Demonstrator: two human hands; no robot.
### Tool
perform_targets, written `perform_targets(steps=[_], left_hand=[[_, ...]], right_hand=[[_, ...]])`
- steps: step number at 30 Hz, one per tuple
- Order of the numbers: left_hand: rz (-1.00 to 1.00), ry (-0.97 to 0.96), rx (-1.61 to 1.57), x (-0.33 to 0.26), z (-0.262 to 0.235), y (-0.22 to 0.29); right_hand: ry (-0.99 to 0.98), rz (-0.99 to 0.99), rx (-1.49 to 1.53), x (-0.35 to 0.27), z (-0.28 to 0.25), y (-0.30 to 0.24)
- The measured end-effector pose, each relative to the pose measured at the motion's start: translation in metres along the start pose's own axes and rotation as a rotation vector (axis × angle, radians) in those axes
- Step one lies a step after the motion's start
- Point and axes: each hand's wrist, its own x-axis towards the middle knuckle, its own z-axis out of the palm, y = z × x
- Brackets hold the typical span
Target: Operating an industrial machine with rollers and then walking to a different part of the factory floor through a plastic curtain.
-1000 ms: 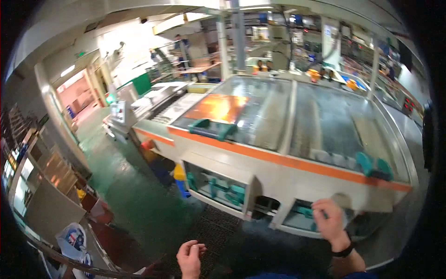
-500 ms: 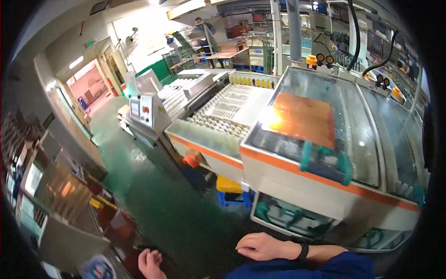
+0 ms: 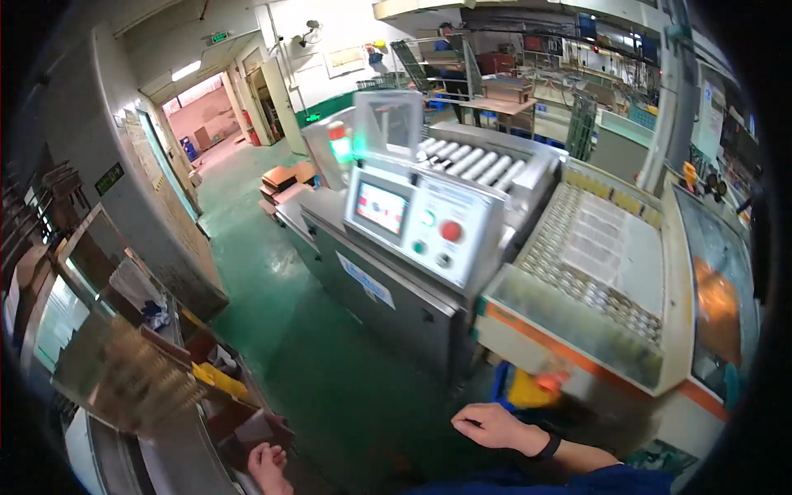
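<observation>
My left hand (image 3: 269, 468) hangs low in the picture with its fingers curled in, nothing showing in them. It is nearest to the shelf unit on the left. My right hand (image 3: 495, 426), a black band on its wrist, is held in front of the body with the fingers folded down. Nothing shows in this hand either, and it touches nothing. Beyond it stands a grey machine with a tilted control panel (image 3: 417, 223), which carries a screen, a red button and a green button. Right of the panel is a conveyor section with rows of small rollers (image 3: 569, 285).
A yellow-and-blue stool (image 3: 528, 392) sits under the conveyor's orange-striped side. Orange copper-coloured sheet (image 3: 716, 305) shows under the clear cover at right. Racks with panels (image 3: 136, 371) line the left. Green floor (image 3: 280, 330) runs toward a doorway; stacked boards (image 3: 287, 180) stand beyond the panel.
My view has swung left and closer to the control panel, so the conveyor and covered tank have shifted right. Both hands keep nearly the same pose; the right one sits slightly farther right.
</observation>
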Motion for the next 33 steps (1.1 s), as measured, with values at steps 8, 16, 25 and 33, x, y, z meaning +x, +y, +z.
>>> perform_targets(steps=[8, 16, 25, 33], left_hand=[[0.361, -0.398, 0.055, 0.3, 0.251, 0.142], [0.537, -0.533, 0.308, 0.524, 0.509, 0.235], [1.378, -0.411, 0.664, 0.823, 0.852, 0.341], [1.601, -0.433, 0.782, 0.9, 0.987, 0.38]], right_hand=[[-0.113, 0.644, -0.064, 0.137, 0.045, 0.14], [0.176, 0.826, -0.157, 0.208, 0.107, 0.292], [0.702, 1.473, 0.299, 0.325, 0.269, 0.284], [0.581, 1.654, 0.427, 0.429, 0.439, 0.224]])
